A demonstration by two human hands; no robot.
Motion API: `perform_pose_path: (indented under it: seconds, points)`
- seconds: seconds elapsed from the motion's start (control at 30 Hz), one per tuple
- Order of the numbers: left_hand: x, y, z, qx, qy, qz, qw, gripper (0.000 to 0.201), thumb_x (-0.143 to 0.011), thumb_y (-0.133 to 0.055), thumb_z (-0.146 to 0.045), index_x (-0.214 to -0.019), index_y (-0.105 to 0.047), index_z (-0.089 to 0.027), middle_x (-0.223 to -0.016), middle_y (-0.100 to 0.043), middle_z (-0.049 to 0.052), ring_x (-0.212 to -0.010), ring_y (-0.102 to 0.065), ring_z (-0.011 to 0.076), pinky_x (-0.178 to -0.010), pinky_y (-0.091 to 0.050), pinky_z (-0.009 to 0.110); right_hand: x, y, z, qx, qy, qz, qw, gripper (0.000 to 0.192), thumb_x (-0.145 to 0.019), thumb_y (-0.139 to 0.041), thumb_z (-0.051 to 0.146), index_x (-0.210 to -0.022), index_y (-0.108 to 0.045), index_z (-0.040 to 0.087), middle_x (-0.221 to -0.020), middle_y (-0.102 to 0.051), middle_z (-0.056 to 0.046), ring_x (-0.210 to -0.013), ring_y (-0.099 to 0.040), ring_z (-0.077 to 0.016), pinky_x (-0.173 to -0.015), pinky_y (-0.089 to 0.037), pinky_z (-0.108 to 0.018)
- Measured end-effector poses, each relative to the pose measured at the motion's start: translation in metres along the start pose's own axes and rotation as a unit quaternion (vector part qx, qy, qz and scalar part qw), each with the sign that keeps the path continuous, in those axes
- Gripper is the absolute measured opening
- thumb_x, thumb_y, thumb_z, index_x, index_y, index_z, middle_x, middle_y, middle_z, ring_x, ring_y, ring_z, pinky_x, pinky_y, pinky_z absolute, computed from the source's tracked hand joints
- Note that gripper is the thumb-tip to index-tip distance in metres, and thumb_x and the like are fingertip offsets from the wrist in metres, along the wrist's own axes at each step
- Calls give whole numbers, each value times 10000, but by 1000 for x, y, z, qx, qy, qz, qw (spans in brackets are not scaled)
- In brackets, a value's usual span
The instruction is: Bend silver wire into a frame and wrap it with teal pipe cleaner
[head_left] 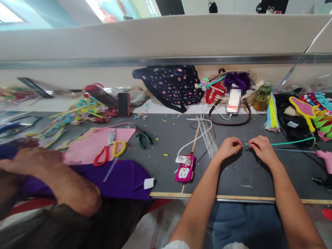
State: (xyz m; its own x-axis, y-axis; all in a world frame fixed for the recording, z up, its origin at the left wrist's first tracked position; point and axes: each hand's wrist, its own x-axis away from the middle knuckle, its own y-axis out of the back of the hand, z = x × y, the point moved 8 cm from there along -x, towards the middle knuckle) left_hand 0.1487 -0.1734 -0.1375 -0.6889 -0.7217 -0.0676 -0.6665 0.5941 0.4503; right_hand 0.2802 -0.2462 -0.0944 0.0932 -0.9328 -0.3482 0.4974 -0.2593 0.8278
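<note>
You see: teal pipe cleaner (290,142) | dark grey table (166,138) | navy bag (171,84) with pink dots | red-and-yellow scissors (111,150) | pink sheet (90,143) | purple cloth (124,178) | magenta power strip (185,170)

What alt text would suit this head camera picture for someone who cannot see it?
A person's left hand and right hand pinch a thin wire and a green pipe cleaner over a cluttered grey craft table. Scissors lie left.

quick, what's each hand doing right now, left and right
Left hand: closed, pinching the thin wire.
Right hand: closed, pinching the same wire where the green pipe cleaner meets it.
</note>
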Motion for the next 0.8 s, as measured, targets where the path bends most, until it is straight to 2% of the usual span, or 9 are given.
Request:
perform_pose_path:
  seconds: [0.5, 0.7, 0.8]
  points:
    - [0, 1, -1, 4, 5, -1, 1000, 153, -735, -575, -178, -789, -713, -140, -765, -672, 15, -710, -575, 124, -664, -415, 216, 1, 1, 2, 1, 7, -19, 1000, 110, -929, -554, 240, -869, -645, 225, -824, -689, -29, -822, -585, -213, -775, -368, -344]
    - [0, 2, 0, 19, 13, -2, 1000, 147, -711, -569, -146, -759, -707, -131, -740, -663, 12, -673, -564, 111, -630, -398, 206, 4, 15, -7, 3, -47, -96, 994, 112, -950, -511, 267, -938, -613, 223, -855, -685, -34, -786, -598, -209, -749, -408, -324]
    - [1, 0, -1, 34, 17, 9, 999, 150, -711, -561, -145, -754, -704, -125, -706, -650, 9, -639, -551, 104, -610, -390, 202, 3, 11, -1, -24, -12, -82, 996, 140, -961, -486, 261, -947, -620, 223, -898, -684, -43, -861, -604, -211, -776, -428, -319]
